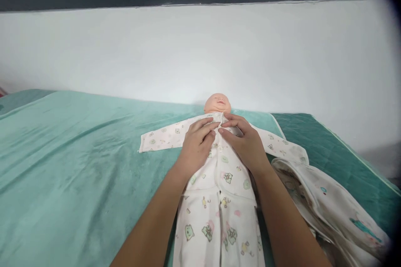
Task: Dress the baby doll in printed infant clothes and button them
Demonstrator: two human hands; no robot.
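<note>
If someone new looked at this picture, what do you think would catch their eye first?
Probably the smiling pink doll's head, set against the white wall and above a white patterned long-sleeved baby outfit with its sleeves spread wide. Next, the bare left hand and right hand, meeting at its upper front. The pale green cloth spreads broadly to the left.

Before me: bald doll (pixel 216 103) face-up on green blanket (pixel 94 154), white bear-print shirt (pixel 224 164) at its neck, sleeves spread; matching trousers (pixel 203 231) straight below.
</note>
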